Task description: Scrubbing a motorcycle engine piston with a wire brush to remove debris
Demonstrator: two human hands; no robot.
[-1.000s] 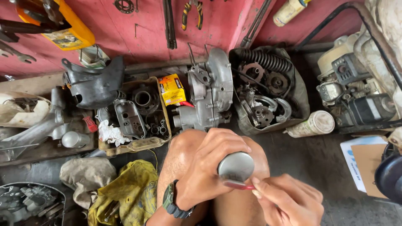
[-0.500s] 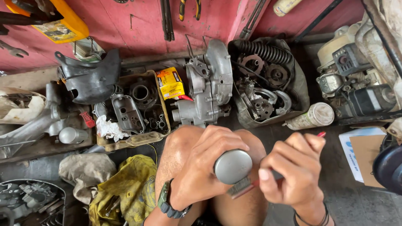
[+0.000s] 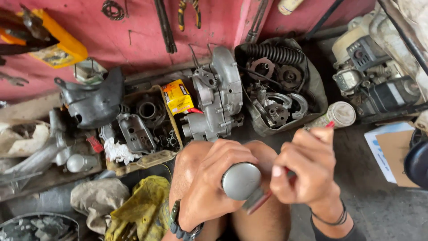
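Above the knees, the left hand (image 3: 209, 187) is clamped around a round grey metal piston (image 3: 241, 180), crown up, while the right hand (image 3: 305, 172), just beside it, pinches a slim red-handled tool (image 3: 267, 196) angled diagonally under its right edge.

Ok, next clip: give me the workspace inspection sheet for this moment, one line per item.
Surface: grey concrete floor, stained, strewn with parts.
Job's things: round grey metal part held over the knees; red-handled tool angled under it.
Clutter: engine casing, bag of gears and springs, yellow box, black plastic cover, yellow rag, white canister.
Grippers: left hand wrapped round the metal part; right hand gripping the tool.
Cables: thin black cable across the bag; black hose at the wall.
Surroundings: red wall with hung pliers; small engine at right.
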